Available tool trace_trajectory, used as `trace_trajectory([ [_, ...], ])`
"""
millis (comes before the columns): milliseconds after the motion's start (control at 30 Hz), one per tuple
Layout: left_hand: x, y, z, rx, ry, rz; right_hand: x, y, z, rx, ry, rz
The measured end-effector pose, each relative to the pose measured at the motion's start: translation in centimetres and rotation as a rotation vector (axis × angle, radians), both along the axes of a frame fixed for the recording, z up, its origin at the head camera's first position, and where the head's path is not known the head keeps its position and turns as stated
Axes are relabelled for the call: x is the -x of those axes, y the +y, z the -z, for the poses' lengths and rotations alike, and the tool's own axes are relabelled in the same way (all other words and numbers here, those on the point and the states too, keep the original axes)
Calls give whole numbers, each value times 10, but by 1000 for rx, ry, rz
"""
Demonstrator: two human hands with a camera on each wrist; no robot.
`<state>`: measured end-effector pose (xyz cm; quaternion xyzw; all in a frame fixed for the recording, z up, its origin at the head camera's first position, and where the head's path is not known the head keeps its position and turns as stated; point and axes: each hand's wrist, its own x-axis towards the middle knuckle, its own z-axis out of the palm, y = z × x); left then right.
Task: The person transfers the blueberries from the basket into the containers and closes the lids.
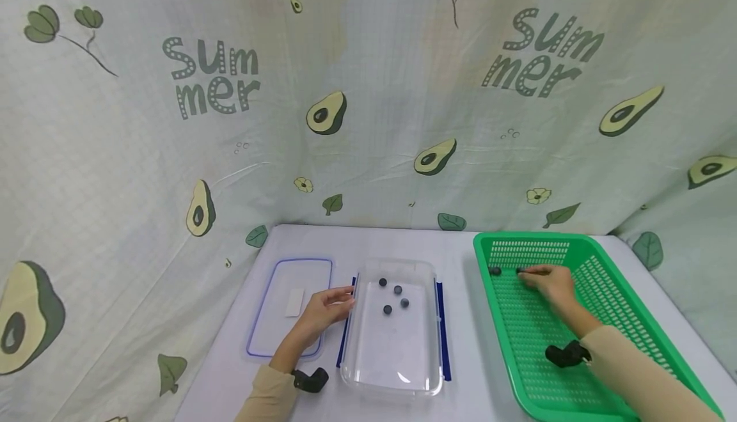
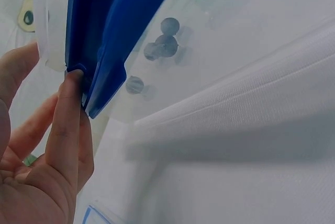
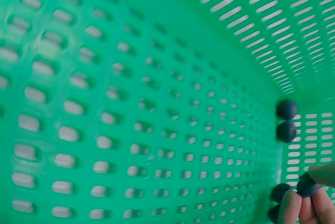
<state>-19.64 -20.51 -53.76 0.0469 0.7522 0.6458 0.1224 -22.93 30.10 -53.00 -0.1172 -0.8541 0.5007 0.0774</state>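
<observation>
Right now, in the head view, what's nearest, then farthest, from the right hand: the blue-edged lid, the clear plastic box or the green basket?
1. Green basket: the right hand is inside it.
2. Clear plastic box: next one over, to the left.
3. Blue-edged lid: farthest left.

Pale, creased fabric [image 1: 374, 57] hangs behind the white tabletop [image 1: 475, 345] and along both sides. Its print scatters halved avocados [image 1: 327, 115], green leaves [image 1: 451, 221], small yellowish flowers [image 1: 538, 195] and, twice, the grey-green word "summer" [image 1: 212, 78]. In the left wrist view, a soft-edged shadow [image 2: 235, 143] crosses woven white cloth [image 2: 246, 90].
</observation>
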Motion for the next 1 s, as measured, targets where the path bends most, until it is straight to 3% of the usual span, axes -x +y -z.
trace_trajectory([
  [367,1,0,4,35,11,-6,-2,-6,-19,-23,-6,-34],
  [633,2,0,4,17,9,-7,-6,-18,-45,-63,19,-84],
  [1000,0,0,3,4,19,-4,-15,-39,-79,18,36,-201],
])
